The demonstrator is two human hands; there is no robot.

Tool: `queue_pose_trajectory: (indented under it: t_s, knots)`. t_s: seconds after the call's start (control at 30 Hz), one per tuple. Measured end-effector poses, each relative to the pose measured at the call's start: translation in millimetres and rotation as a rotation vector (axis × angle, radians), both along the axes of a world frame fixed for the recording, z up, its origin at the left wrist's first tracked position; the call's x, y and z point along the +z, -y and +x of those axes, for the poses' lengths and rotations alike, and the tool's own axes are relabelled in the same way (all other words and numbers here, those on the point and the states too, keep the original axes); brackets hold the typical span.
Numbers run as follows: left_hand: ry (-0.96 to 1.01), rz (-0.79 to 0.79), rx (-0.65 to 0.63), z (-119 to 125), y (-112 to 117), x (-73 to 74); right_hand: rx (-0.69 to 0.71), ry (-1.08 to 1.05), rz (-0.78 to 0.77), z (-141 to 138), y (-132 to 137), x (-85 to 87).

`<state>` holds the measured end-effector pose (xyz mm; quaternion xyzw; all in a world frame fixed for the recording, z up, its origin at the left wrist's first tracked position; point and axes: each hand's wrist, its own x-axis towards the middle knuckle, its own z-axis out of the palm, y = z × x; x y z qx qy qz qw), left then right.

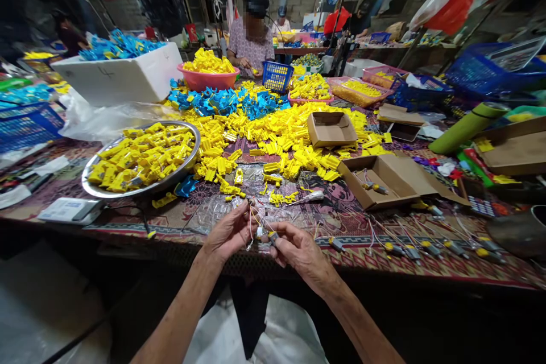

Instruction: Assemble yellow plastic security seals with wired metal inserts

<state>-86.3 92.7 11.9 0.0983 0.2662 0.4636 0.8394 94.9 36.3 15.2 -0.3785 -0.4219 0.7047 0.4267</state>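
My left hand (228, 233) and my right hand (301, 253) are raised close together just over the table's front edge. Between my fingertips are a small wired electric motor (273, 237) and its thin coloured wires (256, 222). My right fingers pinch the motor, and my left fingers grip the wires. Several similar wired motors (412, 251) lie on the patterned cloth (341, 227) to the right of my right hand. Loose yellow plastic parts (230, 189) lie just beyond my hands, and a steel tray (187, 165) heaped with yellow parts sits to the left.
A large spread of yellow parts (273, 136) and blue parts (226, 101) covers the table's middle. An open cardboard box (384, 179) stands to the right. A white foam box (119, 74), pink basin (209, 78) and blue basket (277, 75) stand beyond, with a seated person (249, 40) across the table.
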Motion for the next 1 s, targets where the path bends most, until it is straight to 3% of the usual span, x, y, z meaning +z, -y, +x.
queue_pose_trajectory:
  t_s: [0.33,0.73,1.0]
  knots:
    - [0.029,-0.019,-0.002,-1,2,-2.0,0.010,-0.018,0.040,0,0,-5.6]
    - [-0.073,0.078,-0.026,1,5,9.3,-0.015,-0.020,0.003,2,-3,-5.5]
    - [-0.297,0.297,-0.075,7,11,15.6,-0.075,0.014,-0.006,3,-3,-8.8]
